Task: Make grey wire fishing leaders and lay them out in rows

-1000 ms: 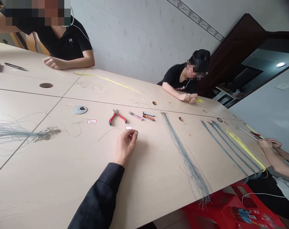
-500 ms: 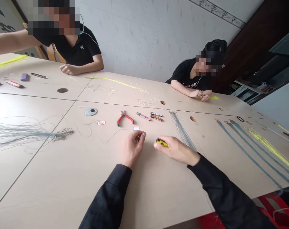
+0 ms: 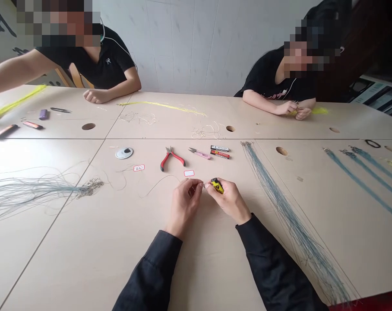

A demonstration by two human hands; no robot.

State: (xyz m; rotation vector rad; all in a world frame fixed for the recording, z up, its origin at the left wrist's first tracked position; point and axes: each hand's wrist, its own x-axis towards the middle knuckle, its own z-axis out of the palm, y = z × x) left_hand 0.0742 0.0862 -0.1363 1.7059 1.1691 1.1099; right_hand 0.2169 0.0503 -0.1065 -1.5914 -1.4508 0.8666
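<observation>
My left hand (image 3: 184,205) pinches a thin cord (image 3: 160,179), whose loose length curves away to the left over the table. Curled inside my right hand (image 3: 232,202) is a yellow-and-black lighter (image 3: 218,186). The right thumb and forefinger meet the left fingertips, with a tiny piece between them too small to make out. Just beyond my hands lie a red-bordered label (image 3: 189,173), red-handled pliers (image 3: 172,158), pink thread snips (image 3: 200,153) and two more lighters (image 3: 219,154).
A bundle of blue-grey cords (image 3: 289,216) stretches along my right, another bundle (image 3: 63,188) on my left. Several blue bundles lie farther right. Round holes (image 3: 282,150) pierce the table (image 3: 118,259). Two people sit opposite, with yellow cords (image 3: 163,106) before them.
My right hand has moved in to the left hand's fingertips, and the lighter has turned more upright. The view has swung and levelled. The left hand keeps its pinch.
</observation>
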